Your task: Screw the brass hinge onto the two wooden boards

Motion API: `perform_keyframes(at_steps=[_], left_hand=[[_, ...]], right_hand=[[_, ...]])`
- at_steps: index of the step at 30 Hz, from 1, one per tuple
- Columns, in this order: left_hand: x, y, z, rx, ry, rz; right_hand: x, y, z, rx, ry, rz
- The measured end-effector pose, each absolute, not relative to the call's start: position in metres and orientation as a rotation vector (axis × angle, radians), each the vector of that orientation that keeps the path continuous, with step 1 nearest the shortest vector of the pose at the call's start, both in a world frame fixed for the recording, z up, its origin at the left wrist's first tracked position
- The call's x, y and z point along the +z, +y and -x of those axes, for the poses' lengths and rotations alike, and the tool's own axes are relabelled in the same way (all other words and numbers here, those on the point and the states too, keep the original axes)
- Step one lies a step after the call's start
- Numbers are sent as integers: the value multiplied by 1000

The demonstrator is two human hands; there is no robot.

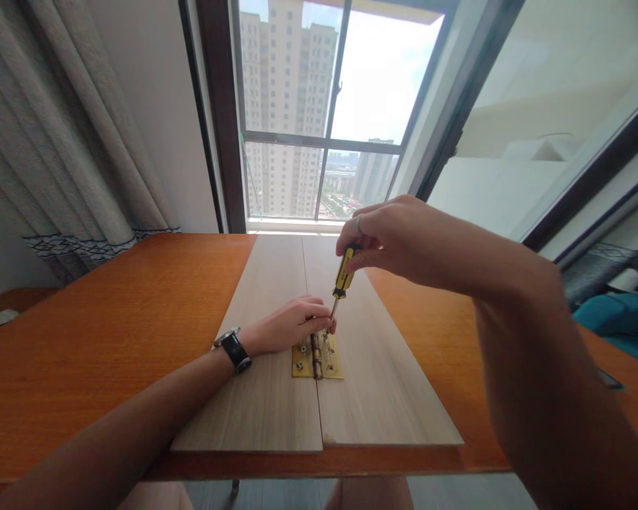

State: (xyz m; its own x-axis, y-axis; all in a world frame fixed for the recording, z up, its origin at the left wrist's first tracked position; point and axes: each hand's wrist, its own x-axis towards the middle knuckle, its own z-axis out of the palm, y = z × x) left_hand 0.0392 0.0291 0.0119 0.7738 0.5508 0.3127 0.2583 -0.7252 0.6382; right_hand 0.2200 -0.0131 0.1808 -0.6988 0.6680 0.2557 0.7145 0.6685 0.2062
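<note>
My right hand (385, 230) is wrapped around the yellow-and-black handle of a screwdriver (343, 276), which tilts with its shaft pointing down. The tip meets a brass-coloured butt hinge (329, 361) at its far right part. My left hand (298, 322) rests over the far end of the hinge, thumb and fingers pinched close by the screwdriver tip; whatever lies between them is hidden. The hinge lies flat across the seam of two pale wooden boards (266, 411). Screw heads show in its left leaf, and open holes in the near part of its right leaf.
The boards lie on an orange-brown wooden table (111, 333), near its front edge. A window (324, 142) stands beyond the table, with a grey curtain (74, 127) at left. A teal item (617, 326) and a dark flat object (611, 380) are at the right.
</note>
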Motion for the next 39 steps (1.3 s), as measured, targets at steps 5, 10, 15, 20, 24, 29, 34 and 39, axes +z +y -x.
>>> perform_keyframes(at_steps=[5,10,15,20,24,29,34,39], left_hand=[[12,31,-40,655,603,-2363],[10,32,-41,682,570,-2366],[12,31,-41,678,546,-2379],[12,32,-41,665,555,-2370],[12,32,-40,668,545,-2339],[13,32,-40,645,571,-2316],[13,31,-40,660,572,-2352],[12,30,-41,688,574,-2362]], right_hand=[[179,-11,-221,-437,-2725,1108],[180,-13,-220,-429,-2736,1132],[180,-12,-221,-440,-2735,1145],[179,-10,-221,-437,-2723,1154],[178,-9,-221,-433,-2725,1126],[178,-11,-220,-421,-2709,1158],[178,-14,-219,-425,-2705,1212],[173,-10,-215,-415,-2684,1259]])
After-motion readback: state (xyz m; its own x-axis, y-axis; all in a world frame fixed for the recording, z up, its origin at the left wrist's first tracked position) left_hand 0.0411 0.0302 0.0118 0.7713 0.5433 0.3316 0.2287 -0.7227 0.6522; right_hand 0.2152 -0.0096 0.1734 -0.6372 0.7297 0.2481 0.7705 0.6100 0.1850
